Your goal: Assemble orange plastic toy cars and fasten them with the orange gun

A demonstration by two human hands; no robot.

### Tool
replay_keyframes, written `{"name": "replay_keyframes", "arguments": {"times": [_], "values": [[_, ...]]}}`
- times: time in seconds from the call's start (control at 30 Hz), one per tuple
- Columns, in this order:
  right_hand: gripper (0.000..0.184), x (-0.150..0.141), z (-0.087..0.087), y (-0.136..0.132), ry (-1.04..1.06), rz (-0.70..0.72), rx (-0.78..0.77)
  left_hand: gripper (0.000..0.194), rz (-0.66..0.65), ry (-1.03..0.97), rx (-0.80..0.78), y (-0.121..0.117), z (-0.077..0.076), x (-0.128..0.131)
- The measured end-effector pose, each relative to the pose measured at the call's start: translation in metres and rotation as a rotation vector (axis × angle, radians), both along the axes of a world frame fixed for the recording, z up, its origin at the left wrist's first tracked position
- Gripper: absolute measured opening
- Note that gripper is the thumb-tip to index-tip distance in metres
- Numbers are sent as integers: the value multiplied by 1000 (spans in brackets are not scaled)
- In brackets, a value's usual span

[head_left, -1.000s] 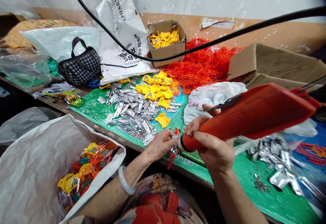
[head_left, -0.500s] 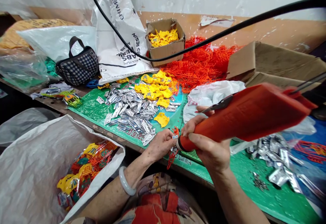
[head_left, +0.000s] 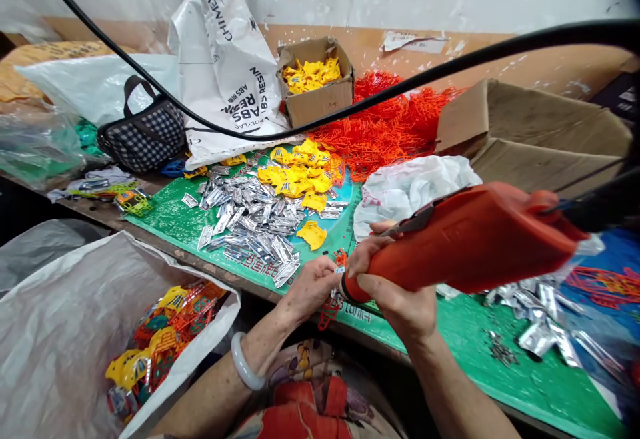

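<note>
My right hand [head_left: 407, 309] is wrapped round a red corded electric screwdriver [head_left: 465, 242], tilted with its nose down to the left. The fingers of my left hand [head_left: 311, 286] pinch a small orange-red plastic part [head_left: 328, 314] at the table's front edge. The screwdriver's nose is right at that part; its bit and the contact point are hidden. Beyond my left hand lie a heap of silvery foil-like pieces [head_left: 250, 219] and a pile of yellow plastic parts [head_left: 295, 176]. One yellow piece [head_left: 311, 235] lies apart, nearer me.
A white sack [head_left: 65, 319] with assembled yellow and orange pieces stands open at left. A black cable [head_left: 300, 131] loops across the view. Behind are a carton of yellow parts [head_left: 323, 101], tangled orange-red plastic [head_left: 385, 132] and a larger carton [head_left: 550, 119]. Small screws [head_left: 501, 349] lie at right.
The view has shifted slightly, and the cable now hangs lower at the left. The screwdriver's rear end has dipped a little. Both hands keep their hold.
</note>
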State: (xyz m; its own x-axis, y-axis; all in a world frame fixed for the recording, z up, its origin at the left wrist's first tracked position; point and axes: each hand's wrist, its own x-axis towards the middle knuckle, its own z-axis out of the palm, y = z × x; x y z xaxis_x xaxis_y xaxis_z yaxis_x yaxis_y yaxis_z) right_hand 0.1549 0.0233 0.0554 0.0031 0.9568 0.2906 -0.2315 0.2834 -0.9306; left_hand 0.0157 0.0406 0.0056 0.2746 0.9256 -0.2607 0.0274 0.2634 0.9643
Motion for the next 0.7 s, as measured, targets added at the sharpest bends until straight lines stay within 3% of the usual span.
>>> {"name": "replay_keyframes", "arguments": {"times": [0.13, 0.27, 0.4, 0.5, 0.6, 0.67, 0.7], "values": [[25, 0, 3, 1, 31, -63, 9, 26, -57, 51, 26, 3, 10, -9], [16, 8, 16, 10, 48, -197, -49, 30, -140, 264, 149, 3, 22, -27], [20, 29, 27, 20, -33, -363, -108, 36, -275, 402, 188, 1, 20, -44], [28, 49, 24, 13, -123, -426, -66, 41, -278, 458, 260, -5, 15, -48], [43, 80, 7, -6, -402, -545, -54, 42, -223, 407, 283, -11, 8, -46], [43, 111, -7, -23, -808, -718, -203, 41, -210, 379, 282, -14, 3, -43], [36, 128, -13, -33, -900, -749, -292, 39, -208, 366, 278, -16, 1, -42]]}}
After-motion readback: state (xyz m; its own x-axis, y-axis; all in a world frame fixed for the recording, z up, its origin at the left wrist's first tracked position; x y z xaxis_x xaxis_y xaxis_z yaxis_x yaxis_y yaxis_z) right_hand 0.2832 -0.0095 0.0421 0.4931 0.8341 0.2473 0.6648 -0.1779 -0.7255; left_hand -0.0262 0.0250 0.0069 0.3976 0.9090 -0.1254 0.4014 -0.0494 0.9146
